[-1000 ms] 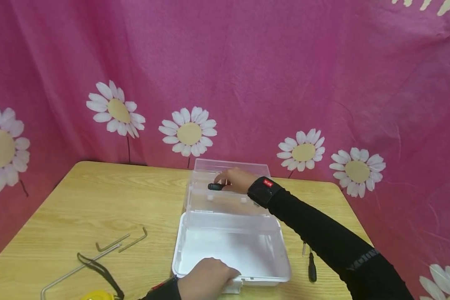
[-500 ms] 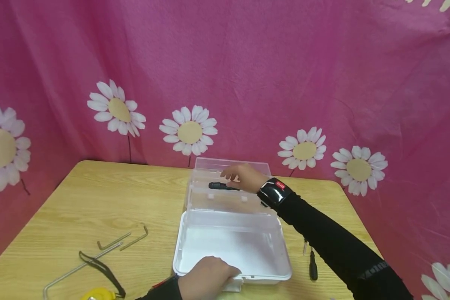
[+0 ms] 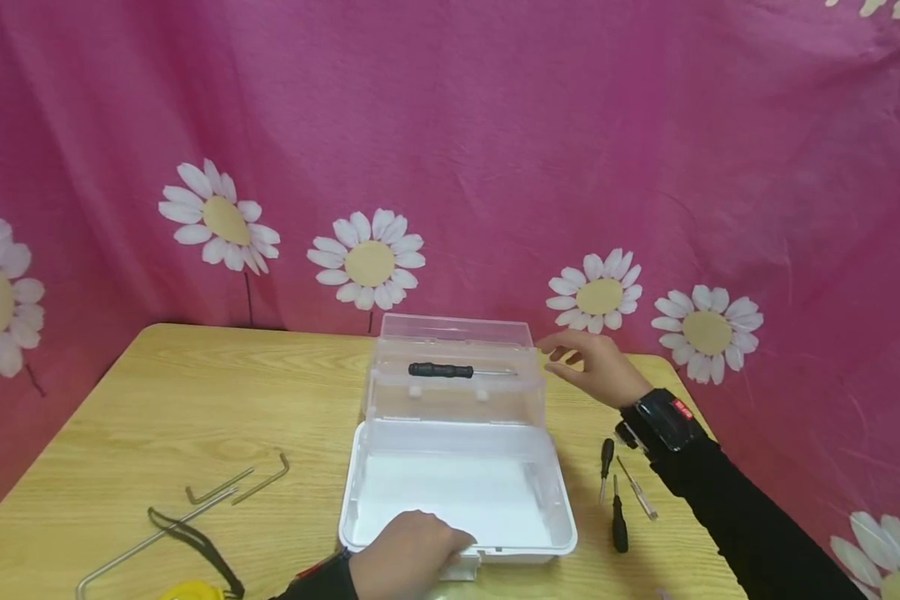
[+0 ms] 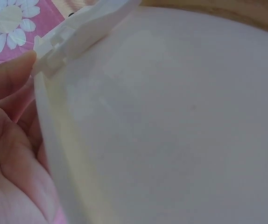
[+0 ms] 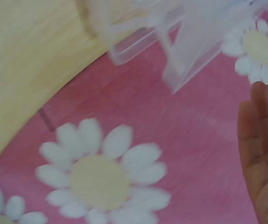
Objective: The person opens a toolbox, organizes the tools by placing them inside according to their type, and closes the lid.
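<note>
A white plastic toolbox (image 3: 450, 496) stands on the table with its clear lid (image 3: 457, 408) swung back. On the lid's clear compartments lies a screwdriver (image 3: 441, 370) with a black handle, its shaft pointing right. My left hand (image 3: 407, 554) grips the front rim next to the latch; in the left wrist view the thumb (image 4: 12, 74) is over the edge, fingers outside. To the right of the lid hovers my right hand (image 3: 596, 365), holding nothing, fingers extended towards it. The right wrist view shows these fingers (image 5: 260, 135) apart from the clear plastic.
Right of the toolbox lie two black-handled screwdrivers, one short (image 3: 607, 457) and one longer (image 3: 619, 529), plus a slim clear-handled one (image 3: 637, 492). Several hex keys (image 3: 212, 490) lie on the left, near a yellow object (image 3: 192, 592) with a black strap (image 3: 198, 537). A pink flowered cloth (image 3: 457, 167) hangs behind.
My right hand has let go of the screwdriver, leaving it on the clear lid, and has drawn back to the right. The left hand keeps its hold on the rim.
</note>
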`<action>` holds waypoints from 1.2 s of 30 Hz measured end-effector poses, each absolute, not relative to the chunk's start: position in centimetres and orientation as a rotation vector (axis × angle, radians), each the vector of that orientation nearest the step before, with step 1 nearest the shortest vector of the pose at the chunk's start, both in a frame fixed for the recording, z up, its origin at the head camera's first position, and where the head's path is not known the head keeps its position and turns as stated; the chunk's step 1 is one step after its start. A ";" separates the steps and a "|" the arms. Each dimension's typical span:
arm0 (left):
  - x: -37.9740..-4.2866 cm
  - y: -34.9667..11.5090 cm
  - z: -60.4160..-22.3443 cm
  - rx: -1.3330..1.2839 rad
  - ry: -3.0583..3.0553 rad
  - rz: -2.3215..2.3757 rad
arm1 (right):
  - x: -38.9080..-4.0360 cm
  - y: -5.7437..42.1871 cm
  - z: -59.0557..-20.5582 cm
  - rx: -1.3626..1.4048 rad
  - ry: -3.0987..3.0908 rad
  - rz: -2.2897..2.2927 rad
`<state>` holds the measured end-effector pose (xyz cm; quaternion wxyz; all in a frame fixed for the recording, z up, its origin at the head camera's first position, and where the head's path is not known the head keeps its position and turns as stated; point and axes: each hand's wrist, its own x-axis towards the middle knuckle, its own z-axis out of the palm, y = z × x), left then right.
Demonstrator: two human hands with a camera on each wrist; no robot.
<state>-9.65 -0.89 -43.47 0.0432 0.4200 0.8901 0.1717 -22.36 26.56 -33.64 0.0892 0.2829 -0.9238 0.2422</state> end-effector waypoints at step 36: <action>-9.6 -1.1 -43.2 1.275 2.669 0.627 | -20.4 37.0 -47.7 0.749 -2.980 0.318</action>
